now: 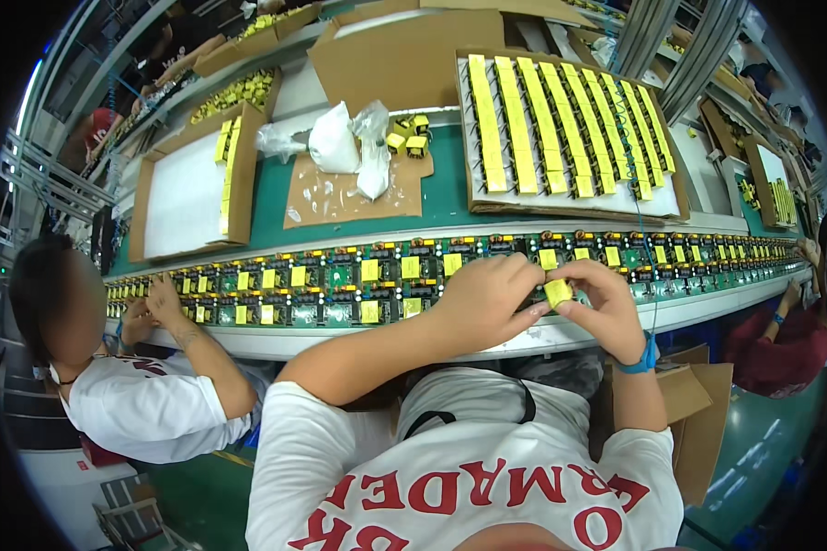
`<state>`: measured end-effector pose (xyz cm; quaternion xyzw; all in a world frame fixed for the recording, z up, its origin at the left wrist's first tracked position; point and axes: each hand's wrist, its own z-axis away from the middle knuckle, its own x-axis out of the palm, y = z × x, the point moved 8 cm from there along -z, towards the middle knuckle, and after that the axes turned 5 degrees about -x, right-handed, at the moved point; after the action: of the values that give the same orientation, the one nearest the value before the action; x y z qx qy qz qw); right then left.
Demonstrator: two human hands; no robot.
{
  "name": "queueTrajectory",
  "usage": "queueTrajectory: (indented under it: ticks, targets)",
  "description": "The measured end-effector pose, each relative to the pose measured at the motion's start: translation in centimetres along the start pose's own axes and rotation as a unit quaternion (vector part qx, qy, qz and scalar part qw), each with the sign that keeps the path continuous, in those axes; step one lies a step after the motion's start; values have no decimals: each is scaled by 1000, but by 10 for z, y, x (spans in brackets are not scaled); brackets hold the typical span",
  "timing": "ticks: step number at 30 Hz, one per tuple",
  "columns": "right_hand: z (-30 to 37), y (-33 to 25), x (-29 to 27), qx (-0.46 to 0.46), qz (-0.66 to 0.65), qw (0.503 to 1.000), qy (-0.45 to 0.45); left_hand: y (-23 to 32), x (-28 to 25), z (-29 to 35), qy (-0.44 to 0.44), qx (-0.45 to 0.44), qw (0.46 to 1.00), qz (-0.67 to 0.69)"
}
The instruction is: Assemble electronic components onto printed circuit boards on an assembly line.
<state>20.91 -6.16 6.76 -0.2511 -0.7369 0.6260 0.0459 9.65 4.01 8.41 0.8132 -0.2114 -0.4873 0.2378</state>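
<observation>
The right hand (611, 312) has thumb and forefinger nearly closed on a yellow block (558, 293), just above the near edge of the line of circuit boards (338, 275); the left hand (492, 298) is curled, its thumb close against the block, but I cannot tell whether it grips. With so small a fingertip hold, the block could slip and knock parts on the boards if the two hands pull unevenly. The blue cord (651, 248), which seems to run to the wristband (641, 356), might snag if the right arm swings. I count one block held, one cord, one wristband, about nine yellow rows in the far right box (579, 209) and two in the far left box (179, 252); the boards are too many to count
</observation>
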Motion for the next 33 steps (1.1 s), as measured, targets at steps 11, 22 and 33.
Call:
queueTrajectory:
  ticks: [11,22,33]
  targets:
    - [-35,-31,-30,-198,369,903,91,-75,-69,-16,180,-118,976,-31]
    - [-106,8,-26,-240,467,851,25,-154,-88,-15,167,-202,903,-339]
    - [-125,5,-29,-262,544,796,38,-112,-57,-34,57,-145,958,-240]
